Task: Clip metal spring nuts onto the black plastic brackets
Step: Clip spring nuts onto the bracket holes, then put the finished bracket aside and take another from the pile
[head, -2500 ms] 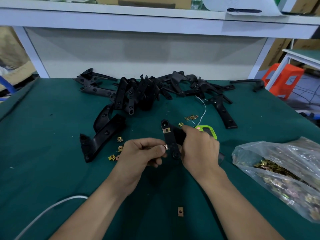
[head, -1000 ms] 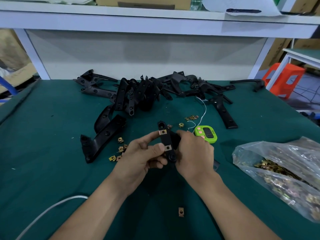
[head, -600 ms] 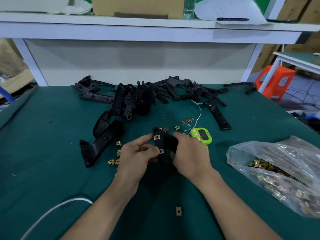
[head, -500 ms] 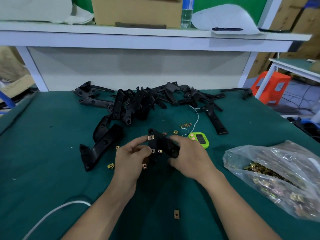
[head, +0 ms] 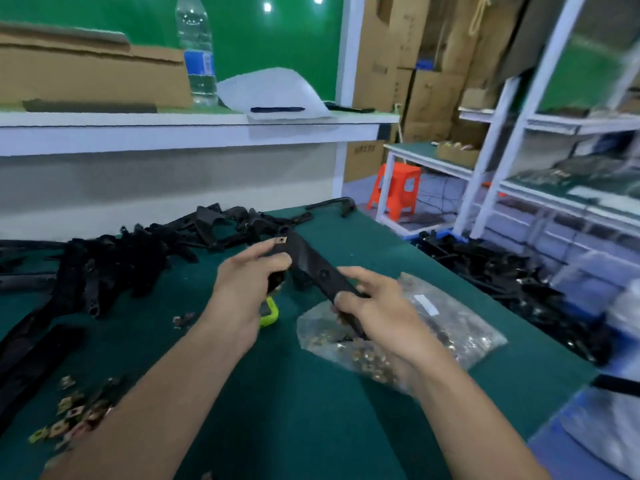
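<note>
Both hands hold one black plastic bracket (head: 313, 263) in the air above the green table (head: 311, 410). My left hand (head: 247, 285) grips its upper end, where a brass spring nut (head: 280, 240) is clipped on. My right hand (head: 374, 306) grips its lower end, over the clear bag of spring nuts (head: 450, 327). A heap of black brackets (head: 145, 251) lies at the back left of the table. Loose spring nuts (head: 72, 414) lie at the lower left.
A green timer (head: 268, 315) lies under my left hand. A white shelf (head: 190, 131) with a cardboard box and a water bottle (head: 197, 53) runs above the table's back. More black parts (head: 512, 278) fill a bin past the table's right edge, near an orange stool (head: 398, 188).
The view has swung to the right. The bracket has turned and moved right over the bag, and my right hand now grips its lower end.
</note>
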